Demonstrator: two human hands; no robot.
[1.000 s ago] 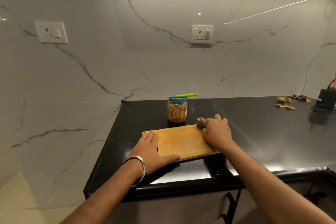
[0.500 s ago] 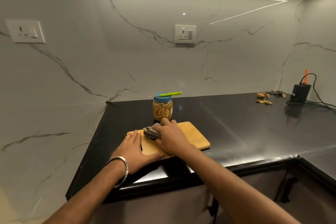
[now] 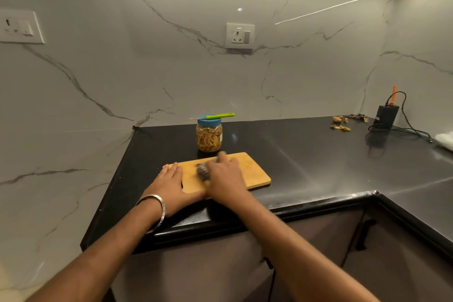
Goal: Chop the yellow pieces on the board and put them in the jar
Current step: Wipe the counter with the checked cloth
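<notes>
**Board being wiped beside the filled jar**

The wooden cutting board (image 3: 247, 174) is lying near the counter's front edge, and no yellow pieces are being seen on its bare surface. A dark, crumpled scrubber-like wad (image 3: 203, 171) is being gripped and pressed to the board by the right hand (image 3: 226, 179), whose fingers are curled over it and blurred. The board's left end is being held down by the left hand (image 3: 171, 187), laid flat with fingers straight; a metal bangle (image 3: 159, 211) is being worn at that wrist. Just behind the board, the jar (image 3: 209, 138) is standing upright, filled with yellow pieces and closed by a blue lid (image 3: 208, 121), across which a green-handled knife (image 3: 218, 116) is lying. Yellow scraps (image 3: 339, 127) and a black adapter (image 3: 386, 116) with its cable are sitting well apart at the far right. Open black countertop (image 3: 318, 159) is stretching right of the board.
</notes>
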